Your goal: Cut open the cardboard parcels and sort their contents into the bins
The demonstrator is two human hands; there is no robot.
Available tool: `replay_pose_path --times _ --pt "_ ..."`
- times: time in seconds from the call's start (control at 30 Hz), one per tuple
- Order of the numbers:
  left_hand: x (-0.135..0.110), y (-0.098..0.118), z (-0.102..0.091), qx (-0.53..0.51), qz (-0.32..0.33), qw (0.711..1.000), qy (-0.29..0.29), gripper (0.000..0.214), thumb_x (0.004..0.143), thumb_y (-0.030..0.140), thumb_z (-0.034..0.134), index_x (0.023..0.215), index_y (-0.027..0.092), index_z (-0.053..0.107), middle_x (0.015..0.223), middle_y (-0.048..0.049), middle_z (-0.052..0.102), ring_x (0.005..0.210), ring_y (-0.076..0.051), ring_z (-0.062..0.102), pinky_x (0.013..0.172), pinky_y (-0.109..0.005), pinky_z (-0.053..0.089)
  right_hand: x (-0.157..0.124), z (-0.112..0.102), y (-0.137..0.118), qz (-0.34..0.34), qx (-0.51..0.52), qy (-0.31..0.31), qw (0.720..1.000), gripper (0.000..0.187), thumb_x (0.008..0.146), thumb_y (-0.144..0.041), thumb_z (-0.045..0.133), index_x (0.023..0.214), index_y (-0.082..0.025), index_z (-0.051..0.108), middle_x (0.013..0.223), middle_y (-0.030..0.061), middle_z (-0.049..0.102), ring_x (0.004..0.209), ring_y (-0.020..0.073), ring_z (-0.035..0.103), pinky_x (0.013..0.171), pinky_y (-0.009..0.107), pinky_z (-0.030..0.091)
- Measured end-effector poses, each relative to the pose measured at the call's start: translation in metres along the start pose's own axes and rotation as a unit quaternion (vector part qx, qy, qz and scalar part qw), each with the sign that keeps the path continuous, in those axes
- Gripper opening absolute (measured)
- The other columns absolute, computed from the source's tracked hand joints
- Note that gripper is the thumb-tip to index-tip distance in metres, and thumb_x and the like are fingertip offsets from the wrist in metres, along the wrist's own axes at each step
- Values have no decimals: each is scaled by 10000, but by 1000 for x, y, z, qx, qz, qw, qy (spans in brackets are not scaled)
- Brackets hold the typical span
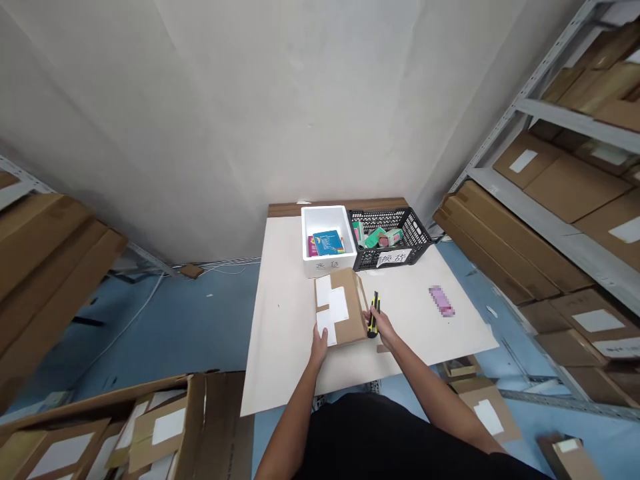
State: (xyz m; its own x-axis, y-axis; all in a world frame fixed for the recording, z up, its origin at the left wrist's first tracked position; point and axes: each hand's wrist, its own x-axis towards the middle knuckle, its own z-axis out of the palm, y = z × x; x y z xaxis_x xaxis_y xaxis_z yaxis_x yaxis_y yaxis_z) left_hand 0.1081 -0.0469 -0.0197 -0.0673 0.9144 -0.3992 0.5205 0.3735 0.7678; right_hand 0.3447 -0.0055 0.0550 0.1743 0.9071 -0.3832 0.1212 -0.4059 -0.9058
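Observation:
A small brown cardboard parcel (345, 303) with white labels lies on the white table (285, 333) in front of me. My left hand (319, 343) rests on its near left corner, fingers curled on the edge. My right hand (381, 323) is closed around a yellow-and-black utility knife (374, 312), held just right of the parcel.
Behind the parcel stand a white foam box (327, 240) holding small books and a black plastic crate (393, 237) with green and pink items. A pink object (441, 301) lies on the table at right. Shelves of cartons (550, 180) line the right; open cartons (125, 427) sit lower left.

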Motion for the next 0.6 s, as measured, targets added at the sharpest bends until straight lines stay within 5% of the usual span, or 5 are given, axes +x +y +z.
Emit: replay_pose_path --times 0.17,0.3,0.4,0.5,0.6 --pt "-9 -17 22 43 -62 997 -23 715 994 298 398 1674 154 230 1612 -145 511 1524 -244 436 1260 -409 366 -15 17 -22 1 -85 -16 996 652 843 -853 508 873 -216 644 906 78 742 914 259 703 788 318 532" --pt "1 -19 -11 15 -83 991 102 750 1013 295 324 1702 147 68 1691 -156 382 1591 -259 309 1299 -458 298 -35 39 -7 11 -206 -46 977 571 929 -744 475 906 -216 692 940 70 747 947 268 697 832 332 524" --pt "14 2 -44 32 -30 983 177 722 1031 350 325 1705 194 118 1717 -105 344 1606 -226 269 1311 -413 270 -51 47 11 -44 -267 -47 962 508 966 -679 455 1007 -245 717 987 65 745 1034 290 696 901 358 521" --pt "25 36 -55 107 47 989 96 748 1005 432 413 1686 180 230 1741 -105 289 1633 -245 172 1320 -421 224 -58 50 19 -83 -269 -43 959 521 972 -680 426 1055 -252 711 1035 78 747 1075 299 697 940 379 522" --pt "33 63 -51 181 40 982 21 947 912 544 563 1685 137 197 1775 -165 93 1643 -349 -17 1301 -574 173 -54 50 15 -63 -245 -36 967 564 968 -716 407 1028 -235 694 998 95 759 1026 296 716 913 381 538"
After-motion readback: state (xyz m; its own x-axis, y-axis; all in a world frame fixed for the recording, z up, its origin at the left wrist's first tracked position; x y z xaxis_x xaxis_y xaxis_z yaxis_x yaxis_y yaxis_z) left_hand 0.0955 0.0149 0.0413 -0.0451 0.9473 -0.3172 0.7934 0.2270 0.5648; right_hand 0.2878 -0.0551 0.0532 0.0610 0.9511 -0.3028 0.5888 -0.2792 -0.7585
